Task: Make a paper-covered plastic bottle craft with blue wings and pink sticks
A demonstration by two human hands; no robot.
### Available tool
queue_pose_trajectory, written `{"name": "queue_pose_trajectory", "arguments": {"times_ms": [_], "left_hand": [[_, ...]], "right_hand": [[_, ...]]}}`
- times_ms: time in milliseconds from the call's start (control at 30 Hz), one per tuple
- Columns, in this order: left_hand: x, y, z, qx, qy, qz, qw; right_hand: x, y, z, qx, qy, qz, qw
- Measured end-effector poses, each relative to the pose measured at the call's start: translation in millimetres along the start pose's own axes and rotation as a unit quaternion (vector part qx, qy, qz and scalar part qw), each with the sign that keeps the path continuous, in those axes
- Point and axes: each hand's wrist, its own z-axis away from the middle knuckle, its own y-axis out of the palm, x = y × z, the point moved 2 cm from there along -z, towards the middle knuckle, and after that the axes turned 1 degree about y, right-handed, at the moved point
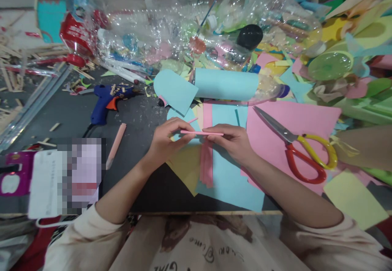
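Observation:
A thin pink paper strip [202,133] is held level between both hands over the dark table. My left hand [167,138] pinches its left end with closed fingers. My right hand [234,140] pinches its right end the same way. Under the hands lie a light blue sheet [228,181], several pink strips [206,167] and a yellow sheet [185,167]. Just beyond the hands, a plastic bottle wrapped in light blue paper [226,84] lies on its side, with a rounded blue paper piece [174,90] at its left end.
Red and yellow scissors [301,150] rest on a pink sheet [294,120] to the right. A blue glue gun [107,101] and a glue stick [116,144] lie to the left. Clear plastic bottles [171,26] and coloured paper scraps [343,42] crowd the far side.

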Motion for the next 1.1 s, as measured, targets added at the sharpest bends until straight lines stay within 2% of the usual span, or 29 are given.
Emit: {"name": "queue_pose_trajectory", "arguments": {"times_ms": [200,400,733,833,1000,1100], "left_hand": [[4.0,-1.3,1.0,-0.024,-0.045,0.018,0.999],[4.9,-2.8,1.0,-0.045,-0.069,0.01,0.997],[9.3,-5.7,2.6,-0.091,-0.1,0.011,0.991],[9.8,-8.1,1.4,-0.119,-0.094,0.006,0.988],[11.4,-19.4,0.4,-0.197,-0.1,-0.003,0.975],[14.8,-25.9,0.2,-0.208,-0.1,-0.014,0.973]], "right_hand": [[-5.0,-1.3,0.0,-0.063,0.004,-0.018,0.998],[-7.9,-0.2,-0.4,-0.057,0.002,-0.057,0.997],[-5.5,-1.5,-2.4,-0.095,0.014,-0.072,0.993],[-5.7,-3.2,-3.6,-0.095,0.017,-0.064,0.993],[-5.4,-6.7,-5.0,-0.123,0.008,-0.042,0.991],[-4.5,-5.0,-3.2,-0.099,-0.005,-0.03,0.995]]}}
